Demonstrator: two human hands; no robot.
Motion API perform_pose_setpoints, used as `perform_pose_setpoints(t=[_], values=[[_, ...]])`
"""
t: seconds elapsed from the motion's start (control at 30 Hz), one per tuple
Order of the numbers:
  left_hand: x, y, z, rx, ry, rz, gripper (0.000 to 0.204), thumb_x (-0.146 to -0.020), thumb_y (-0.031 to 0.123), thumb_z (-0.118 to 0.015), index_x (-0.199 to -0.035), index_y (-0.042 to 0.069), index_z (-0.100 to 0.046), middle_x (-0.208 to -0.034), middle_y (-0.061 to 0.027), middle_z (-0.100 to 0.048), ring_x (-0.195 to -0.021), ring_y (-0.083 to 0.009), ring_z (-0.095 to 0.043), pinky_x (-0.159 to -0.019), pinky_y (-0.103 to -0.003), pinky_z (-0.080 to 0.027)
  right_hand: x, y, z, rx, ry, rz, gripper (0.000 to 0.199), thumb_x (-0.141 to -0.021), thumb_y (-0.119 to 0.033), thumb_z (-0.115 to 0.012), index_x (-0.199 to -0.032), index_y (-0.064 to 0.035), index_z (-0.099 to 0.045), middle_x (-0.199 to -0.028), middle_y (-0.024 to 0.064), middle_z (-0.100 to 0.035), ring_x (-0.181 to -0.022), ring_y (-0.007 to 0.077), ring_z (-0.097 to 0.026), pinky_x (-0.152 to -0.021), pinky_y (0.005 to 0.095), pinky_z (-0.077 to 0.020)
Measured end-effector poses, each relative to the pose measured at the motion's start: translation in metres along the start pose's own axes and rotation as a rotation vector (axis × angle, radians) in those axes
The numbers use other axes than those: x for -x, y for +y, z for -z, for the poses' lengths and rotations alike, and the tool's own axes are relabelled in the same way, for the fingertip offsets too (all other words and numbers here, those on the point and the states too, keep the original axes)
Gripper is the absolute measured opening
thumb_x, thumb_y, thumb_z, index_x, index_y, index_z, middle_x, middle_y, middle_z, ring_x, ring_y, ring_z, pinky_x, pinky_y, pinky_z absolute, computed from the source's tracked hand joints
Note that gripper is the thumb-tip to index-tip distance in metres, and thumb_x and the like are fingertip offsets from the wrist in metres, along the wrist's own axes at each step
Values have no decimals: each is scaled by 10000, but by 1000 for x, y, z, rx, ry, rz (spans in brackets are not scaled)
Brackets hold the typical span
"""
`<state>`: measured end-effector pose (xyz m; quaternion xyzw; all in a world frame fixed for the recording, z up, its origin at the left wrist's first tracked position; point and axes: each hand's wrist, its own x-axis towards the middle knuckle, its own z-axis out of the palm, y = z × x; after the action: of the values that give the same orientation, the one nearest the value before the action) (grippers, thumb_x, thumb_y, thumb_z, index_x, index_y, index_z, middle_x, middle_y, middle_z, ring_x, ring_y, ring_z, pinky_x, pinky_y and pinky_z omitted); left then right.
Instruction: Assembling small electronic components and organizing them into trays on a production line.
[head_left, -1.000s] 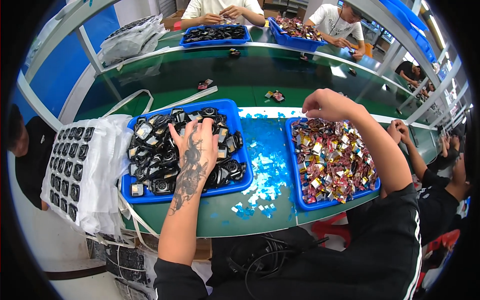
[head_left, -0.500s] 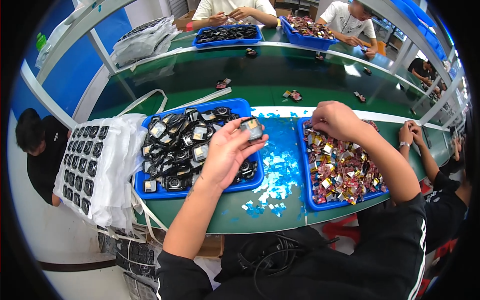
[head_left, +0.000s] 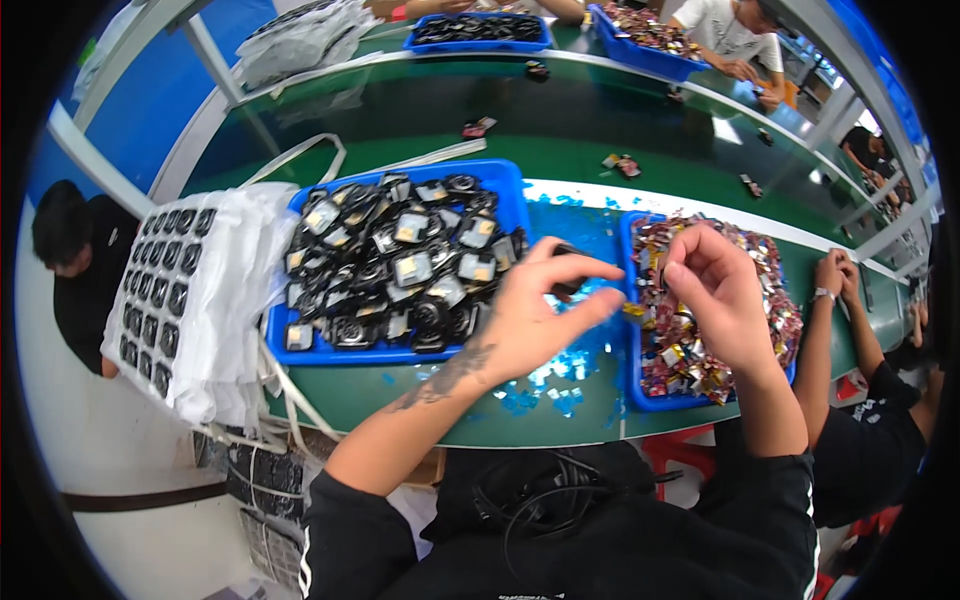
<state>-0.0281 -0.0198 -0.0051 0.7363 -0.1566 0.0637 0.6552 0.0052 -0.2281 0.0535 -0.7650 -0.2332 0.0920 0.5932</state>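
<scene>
My left hand [head_left: 545,315] is over the gap between two blue trays, palm turned to the right. Its curled fingers hold a dark watch case [head_left: 566,287], mostly hidden, while thumb and forefinger stretch toward the right tray. Above that blue tray [head_left: 638,385], my right hand [head_left: 718,295] is closed with thumb and fingertips together; whatever is in the pinch I cannot make out. Small pink circuit pieces with silver and yellow parts [head_left: 690,355] heap up in it. The left blue tray [head_left: 515,185] is piled with black watch cases [head_left: 410,270], several showing silver-and-gold inner faces.
Blue and white film scraps [head_left: 550,385] litter the green bench between the trays. Stacked white trays of watch cases [head_left: 165,300] stand at far left. Loose parts [head_left: 622,164] lie on the green belt beyond a white rail. Other people work across and to the right.
My left hand has moved right, from the left tray's edge toward the right tray, turning the watch case mostly out of sight. My right hand has come nearer, its fingers now facing left.
</scene>
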Motion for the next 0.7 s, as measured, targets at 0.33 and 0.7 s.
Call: perform_pose_setpoints(t=[0.33, 0.7], values=[[3, -14, -7, 45, 21, 29, 86, -816, 106, -696, -818, 20, -699, -663, 3, -624, -635, -92, -548, -1106, -444, -248, -4, 20, -45, 568, 148, 474, 122, -812, 68, -581, -890, 3, -513, -879, 128, -507, -820, 259, -540, -701, 305, -456], [3, -5, 5, 309, -105, 283, 176, -878, 148, -664, -904, -20, -710, -883, -56, -657, -789, -81, -574, -735, -230, -446, -3, 21, -27, 203, -87, -69, 297, -905, 3, -527, -1201, 0, -552, -857, 10, -584, -654, 51, -482, -589, 202, -414]])
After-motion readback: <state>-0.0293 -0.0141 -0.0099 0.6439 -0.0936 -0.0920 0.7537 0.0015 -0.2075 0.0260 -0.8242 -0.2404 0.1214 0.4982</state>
